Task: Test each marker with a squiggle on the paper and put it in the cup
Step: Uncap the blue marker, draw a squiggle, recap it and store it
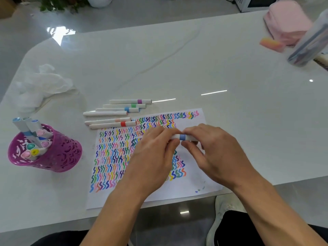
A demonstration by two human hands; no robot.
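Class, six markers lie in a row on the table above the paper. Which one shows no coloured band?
The plain white marker, fourth from the far end. The others carry purple, green, blue, peach and red bands.

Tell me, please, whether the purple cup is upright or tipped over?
Upright: the purple cup stands on its base on the table, its open mouth upward with markers poking out.

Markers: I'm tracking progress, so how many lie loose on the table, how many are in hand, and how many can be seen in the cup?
Loose markers on the table: 6
Held marker: 1
Visible in the purple cup: 8
Total: 15
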